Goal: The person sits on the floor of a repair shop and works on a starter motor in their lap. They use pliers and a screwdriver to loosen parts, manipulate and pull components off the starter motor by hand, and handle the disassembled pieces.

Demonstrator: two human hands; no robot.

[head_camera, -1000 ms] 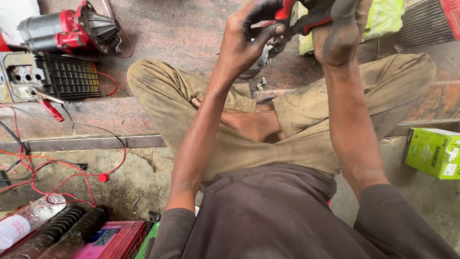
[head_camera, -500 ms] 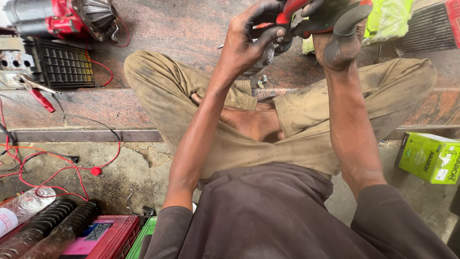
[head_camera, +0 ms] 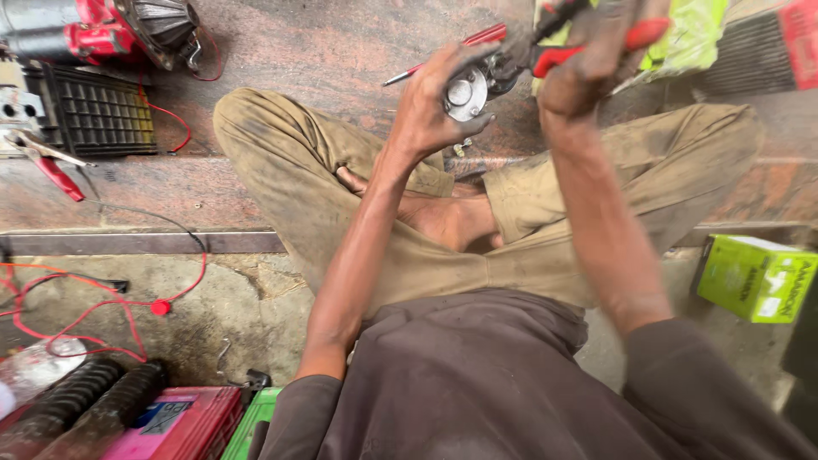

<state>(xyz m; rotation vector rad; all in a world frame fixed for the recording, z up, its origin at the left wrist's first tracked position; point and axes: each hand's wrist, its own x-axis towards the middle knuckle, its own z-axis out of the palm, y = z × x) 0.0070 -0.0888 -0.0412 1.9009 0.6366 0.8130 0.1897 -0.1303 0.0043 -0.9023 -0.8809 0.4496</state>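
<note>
I sit cross-legged on the floor with both arms raised over my knees. My left hand (head_camera: 430,106) grips a small round metal part (head_camera: 466,92) with a shiny end cap. My right hand (head_camera: 588,64) is closed on red-handled pliers (head_camera: 588,47), whose jaws meet the metal part. A thin red-handled tool (head_camera: 447,53) sticks out to the left behind my left hand; which hand carries it I cannot tell. A few small metal bits (head_camera: 462,147) lie on the floor by my knee.
A red and grey motor unit (head_camera: 102,30) and a black finned block (head_camera: 94,111) sit far left, with red pliers (head_camera: 51,166) and red wires (head_camera: 94,311). A green box (head_camera: 754,277) is at right. Black springs (head_camera: 85,405), pink and green boxes lie near left.
Both hands with the part and pliers have dropped lower in view as the camera tilted up and left. The metal part's shiny end now faces me.
</note>
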